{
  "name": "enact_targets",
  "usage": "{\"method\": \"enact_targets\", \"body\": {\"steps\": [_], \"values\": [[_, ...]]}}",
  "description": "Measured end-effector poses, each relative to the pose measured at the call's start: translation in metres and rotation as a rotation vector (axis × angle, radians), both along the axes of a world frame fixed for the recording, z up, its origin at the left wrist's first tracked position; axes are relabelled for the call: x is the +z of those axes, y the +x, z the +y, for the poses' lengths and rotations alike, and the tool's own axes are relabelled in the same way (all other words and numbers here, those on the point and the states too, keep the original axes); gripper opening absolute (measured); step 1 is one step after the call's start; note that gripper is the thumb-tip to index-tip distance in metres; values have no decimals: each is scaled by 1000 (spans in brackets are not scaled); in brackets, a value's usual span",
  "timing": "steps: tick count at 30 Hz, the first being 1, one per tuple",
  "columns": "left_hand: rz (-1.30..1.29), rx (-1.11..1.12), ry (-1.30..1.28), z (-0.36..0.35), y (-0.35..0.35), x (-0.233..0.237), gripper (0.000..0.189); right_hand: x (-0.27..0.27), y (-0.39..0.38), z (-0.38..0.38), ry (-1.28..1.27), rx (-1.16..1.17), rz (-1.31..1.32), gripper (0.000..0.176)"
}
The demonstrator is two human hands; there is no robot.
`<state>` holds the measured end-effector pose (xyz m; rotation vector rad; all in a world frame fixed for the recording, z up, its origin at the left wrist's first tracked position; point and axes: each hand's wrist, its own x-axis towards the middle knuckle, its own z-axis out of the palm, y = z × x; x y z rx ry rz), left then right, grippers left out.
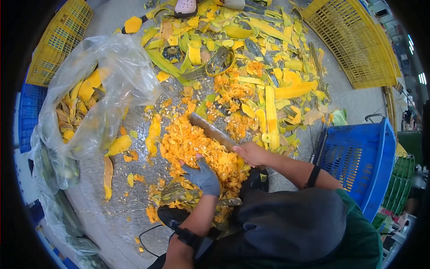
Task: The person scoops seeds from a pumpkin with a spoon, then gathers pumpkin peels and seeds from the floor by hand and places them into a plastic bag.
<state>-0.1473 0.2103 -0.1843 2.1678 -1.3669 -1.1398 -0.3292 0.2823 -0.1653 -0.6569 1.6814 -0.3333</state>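
A heap of stringy orange pumpkin pulp (186, 141) mixed with pale seeds lies on the floor in front of my feet. My left hand (202, 177), in a grey fingerless glove, rests at the near side of this heap with its fingers apart. My right hand (251, 154) is bare and closed round the near end of a broad-bladed knife (210, 130). The blade points up and to the left, lying across the top of the pulp, and its handle is hidden in my fist.
Yellow and green peelings (268, 31) cover the floor ahead. A clear plastic bag (130, 67) of scraps lies left, near wrapped green vegetables (67, 213). A blue crate (376, 148) stands right, with yellow crates (349, 40) beyond. A pink shoe (185, 6) shows at the top.
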Motion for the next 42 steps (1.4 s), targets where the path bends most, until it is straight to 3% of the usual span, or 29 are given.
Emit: {"method": "enact_targets", "body": {"steps": [4,9,17,24,27,30,32,34,36,39,42], "values": [[-2,69,51,-2,2,5,87,9,19,-8,-68,-16,-75,57],[28,153,66,-7,13,12,89,0,36,-7,-117,-154,-350,54],[396,157,-129,-10,18,19,83,37,35,-18,-89,-153,-427,56],[455,118,-252,-51,3,100,84,109,29,-55,-133,-83,-303,57],[486,59,-311,-76,7,129,85,136,29,-73,-158,-182,-309,54],[499,18,-414,-110,7,154,85,161,27,-103,-265,-94,-273,53],[726,8,-465,-136,10,177,86,185,31,-128,-286,-102,-314,52],[827,34,-439,-163,17,196,89,203,37,-156,-286,-156,-390,52],[671,95,-339,-192,28,210,91,213,44,-183,-310,-135,-400,49],[759,124,-290,-240,48,223,91,237,62,-227,-227,-140,-477,37],[751,184,-174,-278,69,235,88,227,86,-268,-189,-184,-535,35]]}}
